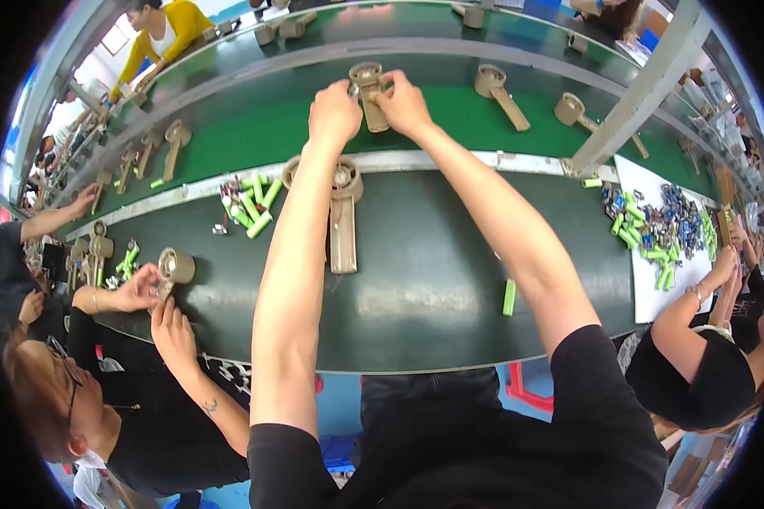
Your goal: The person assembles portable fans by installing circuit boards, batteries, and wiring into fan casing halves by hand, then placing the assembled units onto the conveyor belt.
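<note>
Both my arms reach forward across the dark work surface to the green conveyor belt. A tan handheld fan body (375,117), with a round head and a straight handle, is between my hands over the belt. My left hand (337,113) has its fingers closed at the left side of the fan's head. On the other side my right hand (404,103) pinches it near the neck. Another tan fan body (343,233) lies on the work surface beside my left forearm, and a further round head is partly hidden behind that forearm. To the right lies a green battery cell (508,297).
Green cells (255,206) are heaped at left; a white board (649,293) at right bears cells and small wired parts. More fan bodies (502,97) sit on the belt. A grey post (641,89) rises at right. Co-workers sit on both sides; the left one holds a fan (176,265).
</note>
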